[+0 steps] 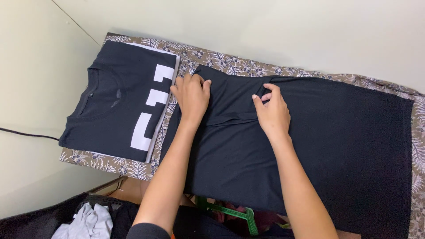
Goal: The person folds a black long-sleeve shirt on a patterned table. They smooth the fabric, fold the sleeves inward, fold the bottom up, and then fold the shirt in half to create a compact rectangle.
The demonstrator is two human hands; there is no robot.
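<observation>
Currently on the tabletop (248,66), which is covered by a brown cloth with a pale leaf print:

- Black garment (336,146): laid flat across the middle and right of the cloth, its near edge hanging toward the person. Its left end is turned over into a fold, with a raised crease running between the two hands.
- Left hand (191,95): palm down, fingers together and slightly curled, pressing the folded corner at the garment's left end.
- Right hand (272,110): resting on the fold just right of centre, thumb and forefinger pinching a small ridge of fabric, the other fingers flat.
- Advice for the fold: it would likely sit best with the left palm kept as an anchor while the right draws the ridge taut and level, so that the edges meet squarely and no wrinkle is trapped beneath.
- Folded black shirt (119,102): at the left end, just beside the left hand, neckline toward the wall; it bears large white block shapes on its right half, cut off by the fold.
- Green plastic hanger (241,214): below the near edge, among dark clothes and a white cloth (88,223).
</observation>
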